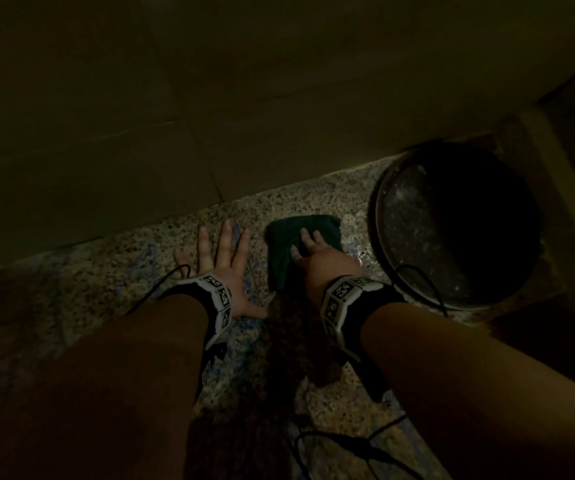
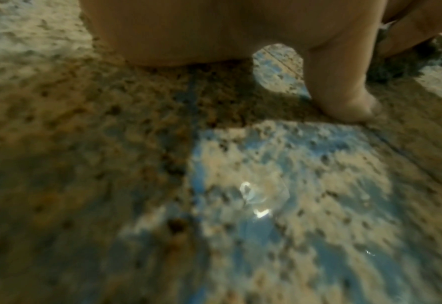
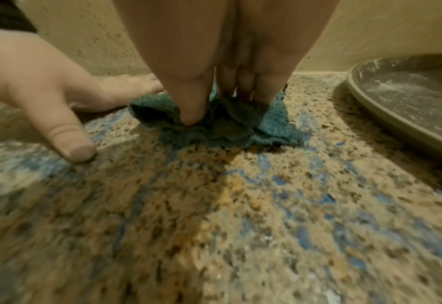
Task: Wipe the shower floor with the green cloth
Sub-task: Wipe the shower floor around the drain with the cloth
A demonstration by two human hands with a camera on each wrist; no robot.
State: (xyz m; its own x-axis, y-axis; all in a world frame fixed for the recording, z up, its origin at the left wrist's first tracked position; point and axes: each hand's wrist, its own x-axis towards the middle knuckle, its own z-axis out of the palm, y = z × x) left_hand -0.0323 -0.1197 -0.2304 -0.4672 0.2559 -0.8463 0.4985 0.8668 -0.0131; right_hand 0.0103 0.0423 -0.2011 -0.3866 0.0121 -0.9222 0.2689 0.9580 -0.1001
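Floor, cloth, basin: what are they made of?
Floor: speckled stone, likely granite or terrazzo, with a wet glossy sheen.
Cloth: green terry-like fabric, with a fuzzy nap and soft creases.
Basin: smooth grey with a thin rim, probably plastic, though metal is possible.

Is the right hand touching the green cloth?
Touching. The right wrist view shows the right hand with its fingertips pressed down into the green cloth.

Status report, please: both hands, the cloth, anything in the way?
Left hand flat on the floor, fingers spread, holding nothing. Right hand presses the green cloth on the wet floor. Basin close on the cloth's right, not touching.
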